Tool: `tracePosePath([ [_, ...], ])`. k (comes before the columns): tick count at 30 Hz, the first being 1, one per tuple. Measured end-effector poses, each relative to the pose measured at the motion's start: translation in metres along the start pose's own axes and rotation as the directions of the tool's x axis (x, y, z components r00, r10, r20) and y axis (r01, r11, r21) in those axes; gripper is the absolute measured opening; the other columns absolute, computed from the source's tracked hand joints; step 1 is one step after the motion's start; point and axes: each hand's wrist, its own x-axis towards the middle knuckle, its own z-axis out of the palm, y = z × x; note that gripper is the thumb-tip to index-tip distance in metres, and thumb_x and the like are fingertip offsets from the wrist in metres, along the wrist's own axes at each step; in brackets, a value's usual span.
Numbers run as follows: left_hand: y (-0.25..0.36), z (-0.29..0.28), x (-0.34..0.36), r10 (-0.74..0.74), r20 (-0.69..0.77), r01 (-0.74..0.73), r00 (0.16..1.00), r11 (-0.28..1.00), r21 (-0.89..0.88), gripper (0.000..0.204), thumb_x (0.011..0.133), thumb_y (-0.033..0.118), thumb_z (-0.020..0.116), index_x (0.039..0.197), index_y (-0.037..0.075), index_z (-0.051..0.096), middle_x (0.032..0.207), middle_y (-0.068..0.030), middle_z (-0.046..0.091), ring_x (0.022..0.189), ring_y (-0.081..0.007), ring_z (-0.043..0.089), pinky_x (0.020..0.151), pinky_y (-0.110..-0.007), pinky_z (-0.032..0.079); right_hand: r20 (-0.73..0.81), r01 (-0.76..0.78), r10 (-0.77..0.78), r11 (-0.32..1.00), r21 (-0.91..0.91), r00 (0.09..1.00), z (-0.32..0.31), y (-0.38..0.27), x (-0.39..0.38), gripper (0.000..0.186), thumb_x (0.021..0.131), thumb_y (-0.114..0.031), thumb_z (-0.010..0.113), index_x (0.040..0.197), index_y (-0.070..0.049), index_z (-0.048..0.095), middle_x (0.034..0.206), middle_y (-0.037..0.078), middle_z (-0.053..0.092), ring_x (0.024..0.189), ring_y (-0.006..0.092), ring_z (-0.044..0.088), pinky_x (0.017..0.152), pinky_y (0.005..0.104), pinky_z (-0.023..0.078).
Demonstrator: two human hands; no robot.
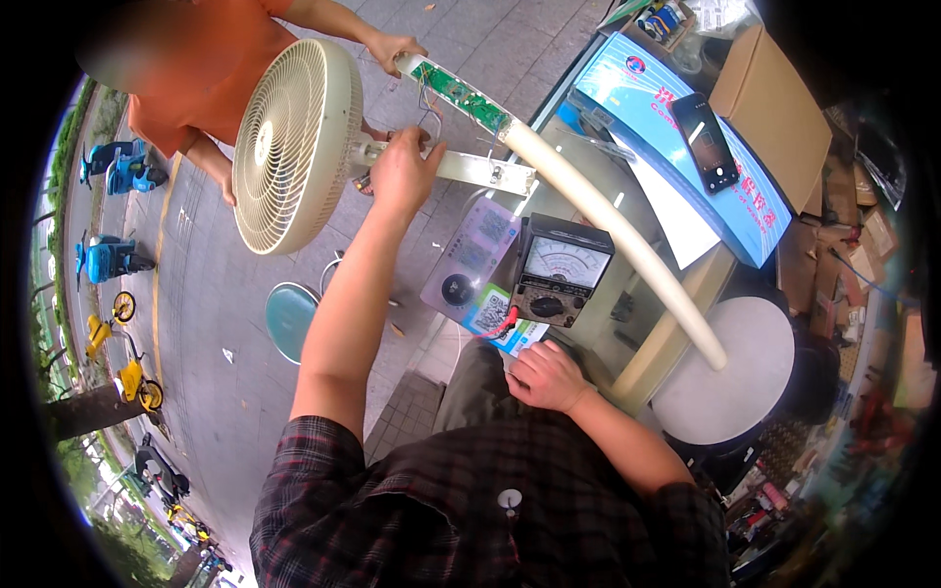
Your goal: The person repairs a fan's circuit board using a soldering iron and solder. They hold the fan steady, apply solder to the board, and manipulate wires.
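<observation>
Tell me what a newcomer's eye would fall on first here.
The big cream fan, upper left, with the left hand gripping it behind the grille. Next, the green circuit board, exposed at the far end of the long pole, top centre. Then the black meter, just beyond the right hand.

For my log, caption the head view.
Left hand behind the fan head, right hand near an analog meter, circuit board exposed.

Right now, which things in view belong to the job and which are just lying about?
Seemingly the job's:
- white fan
- exposed green circuit board
- black needle meter, probably

Apparently just about:
- phone on blue printed box
- brown cardboard box
- yellow bicycle
</observation>
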Motion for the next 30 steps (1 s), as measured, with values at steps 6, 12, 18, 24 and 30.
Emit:
tracePosePath([
  [6, 0.007, -0.002, -0.006, 0.009, 0.053, -0.014, 0.999, 0.996, 0.087, 0.036, 0.088, 0.031, 0.073, 0.108, 0.003, 0.065, 0.104, -0.0168, 0.069, 0.094, -0.0351, 0.069, 0.081, -0.044, 0.053, -0.011, -0.001, 0.001, 0.999, 0.054, 1.0, 0.0, 0.0, -0.005, 0.017, 0.079, -0.019, 0.073, 0.074, -0.011, 0.059, 0.076, 0.004, 0.054, 0.075, 0.023, 0.056, 0.069, 0.0358, 0.044],
  [12, 0.01, -0.024, -0.101, -0.048, -0.281, 0.029, 0.958, 0.997, -0.07, 0.032, 0.088, 0.023, 0.075, 0.109, 0.002, 0.062, 0.101, -0.0167, 0.065, 0.084, -0.0337, 0.066, 0.076, -0.043, 0.052, -0.065, 0.024, -0.017, 0.995, 0.097, 0.998, 0.001, -0.001, -0.007, 0.018, 0.08, -0.02, 0.073, 0.073, -0.01, 0.06, 0.077, 0.004, 0.055, 0.076, 0.0229, 0.056, 0.069, 0.0361, 0.044],
  [18, -0.004, 0.005, -0.318, -0.589, -0.262, 0.428, 0.765, 0.768, -0.476, 0.03, 0.094, 0.023, 0.072, 0.109, 0.001, 0.057, 0.091, -0.0087, 0.056, 0.065, -0.0144, 0.05, 0.063, -0.031, 0.044, -0.049, 0.055, -0.053, 0.998, 0.033, 0.997, 0.006, 0.001, -0.011, 0.019, 0.085, -0.022, 0.071, 0.075, -0.01, 0.059, 0.077, 0.004, 0.056, 0.078, 0.0232, 0.057, 0.071, 0.0374, 0.043],
  [24, -0.02, 0.08, -0.558, -0.725, 0.367, 0.811, 0.583, 0.549, -0.203, 0.048, 0.09, 0.037, 0.073, 0.116, 0.0, 0.06, 0.11, -0.0207, 0.066, 0.095, -0.034, 0.065, 0.086, -0.042, 0.052, -0.001, 0.083, -0.083, 0.996, -0.03, 0.997, 0.013, -0.009, -0.013, 0.016, 0.085, -0.021, 0.07, 0.077, -0.011, 0.061, 0.08, 0.006, 0.057, 0.08, 0.0265, 0.056, 0.073, 0.04, 0.043],
  [30, -0.011, 0.109, -0.673, -0.719, 0.592, 0.896, 0.365, 0.443, -0.014, 0.054, 0.09, 0.037, 0.069, 0.126, -0.002, 0.063, 0.114, -0.0242, 0.071, 0.11, -0.0368, 0.067, 0.097, -0.042, 0.052, 0.061, 0.114, -0.107, 0.987, -0.114, 0.992, 0.024, -0.01, -0.023, 0.014, 0.084, -0.021, 0.07, 0.081, -0.01, 0.062, 0.083, 0.007, 0.056, 0.082, 0.029, 0.055, 0.075, 0.0432, 0.042],
])
